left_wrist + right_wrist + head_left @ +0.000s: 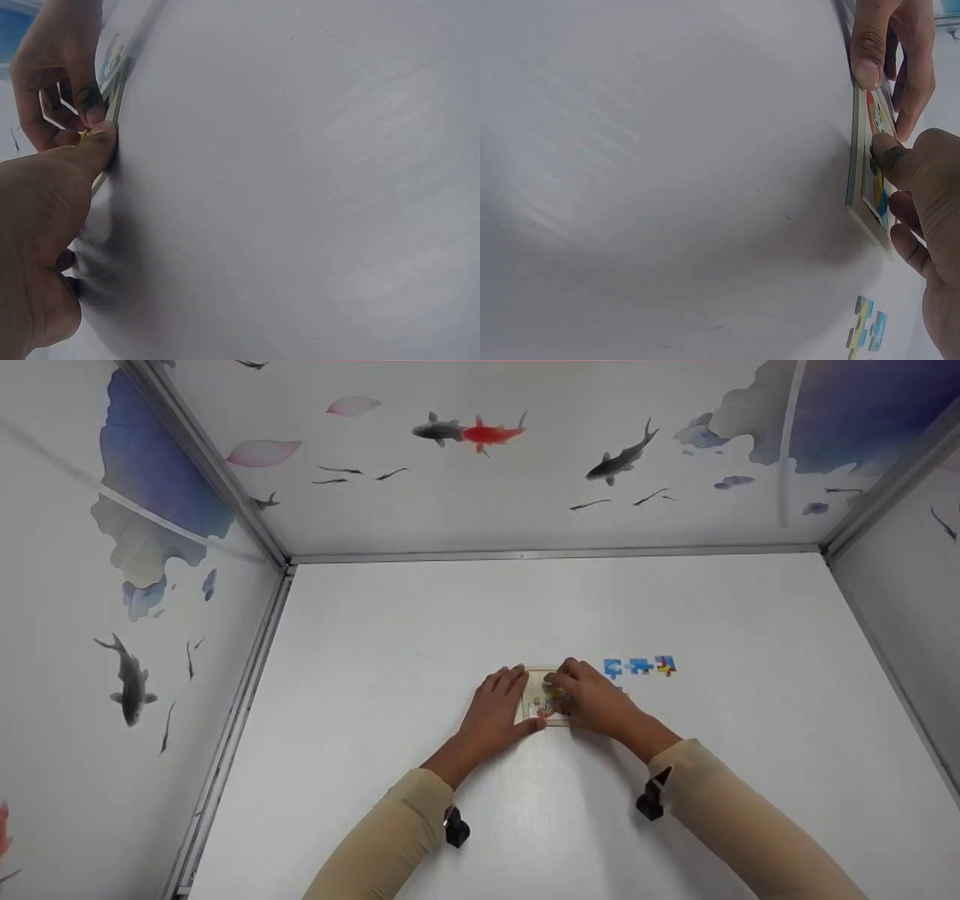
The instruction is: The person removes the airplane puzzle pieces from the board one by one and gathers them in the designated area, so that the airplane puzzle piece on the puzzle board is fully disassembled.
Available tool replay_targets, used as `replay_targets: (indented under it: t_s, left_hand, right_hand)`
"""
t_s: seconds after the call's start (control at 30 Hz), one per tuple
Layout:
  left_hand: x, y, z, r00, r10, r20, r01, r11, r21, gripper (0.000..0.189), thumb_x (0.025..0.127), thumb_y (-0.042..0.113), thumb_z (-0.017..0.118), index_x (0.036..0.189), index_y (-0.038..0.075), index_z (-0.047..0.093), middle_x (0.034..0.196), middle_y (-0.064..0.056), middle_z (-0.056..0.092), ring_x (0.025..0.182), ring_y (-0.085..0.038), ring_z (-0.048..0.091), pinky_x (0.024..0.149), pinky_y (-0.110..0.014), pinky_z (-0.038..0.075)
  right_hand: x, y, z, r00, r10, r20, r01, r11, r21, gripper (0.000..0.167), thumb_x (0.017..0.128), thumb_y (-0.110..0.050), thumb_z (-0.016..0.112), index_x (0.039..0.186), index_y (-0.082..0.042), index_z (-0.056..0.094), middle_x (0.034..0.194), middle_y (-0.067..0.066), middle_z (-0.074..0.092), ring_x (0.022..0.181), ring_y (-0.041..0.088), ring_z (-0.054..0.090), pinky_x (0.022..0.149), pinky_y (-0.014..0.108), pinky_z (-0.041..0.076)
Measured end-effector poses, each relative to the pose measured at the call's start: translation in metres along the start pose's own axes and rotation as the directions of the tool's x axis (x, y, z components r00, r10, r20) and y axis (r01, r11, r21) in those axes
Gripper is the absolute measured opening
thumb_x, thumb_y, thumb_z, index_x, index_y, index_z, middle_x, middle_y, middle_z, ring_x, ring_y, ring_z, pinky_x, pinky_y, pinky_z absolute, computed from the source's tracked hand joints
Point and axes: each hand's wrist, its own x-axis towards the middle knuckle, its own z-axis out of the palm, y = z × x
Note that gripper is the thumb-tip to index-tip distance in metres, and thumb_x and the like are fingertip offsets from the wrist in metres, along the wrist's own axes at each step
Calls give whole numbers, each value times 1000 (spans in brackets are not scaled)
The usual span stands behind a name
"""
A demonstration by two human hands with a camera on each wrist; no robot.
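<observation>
A small jigsaw puzzle tray (pixel 534 690) with a pale wooden rim lies on the white table, part of its picture filled with coloured pieces. My left hand (pixel 495 705) holds it at the near left, thumb on the front rim and fingers along the left side. Over the right part of the tray, my right hand (pixel 596 697) has its fingers bent and pinches a puzzle piece, mostly hidden under the fingertips. In the right wrist view the right thumb (pixel 891 154) comes down on the picture, and the left thumb (pixel 868 71) presses the rim.
Behind and right of the right hand lie loose puzzle pieces: a blue one (pixel 612 667), another blue one (pixel 639 666) and a multicoloured one (pixel 666 664). More pieces are partly covered by that hand. Printed walls (pixel 525 502) with metal edging enclose the white table (pixel 420 607).
</observation>
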Motion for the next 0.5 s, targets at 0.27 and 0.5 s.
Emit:
replay_targets:
  t_s: [0.27, 0.5]
  left_hand:
    - [1, 0, 0, 1000, 4, 1, -4, 1000, 18, 96, 106, 70, 59, 174, 8, 33, 181, -10, 33, 167, -35, 33, 135, -55, 34]
    - [0, 1, -2, 1000, 8, -5, -8, 1000, 15, 96, 106, 70, 59, 174, 8, 34, 180, -10, 35, 167, -35, 34, 134, -55, 35]
  right_hand:
    - [1, -1, -1, 1000, 13, 23, -14, 1000, 21, 46, 97, -3, 84, 140, -7, 70, 127, 15, 60, 116, 31, 65, 102, 51, 61]
    - [2, -1, -3, 1000, -8, 31, 6, 999, 45, 45, 96, -1, 85, 139, -5, 71, 136, 16, 57, 124, 33, 64, 105, 51, 61]
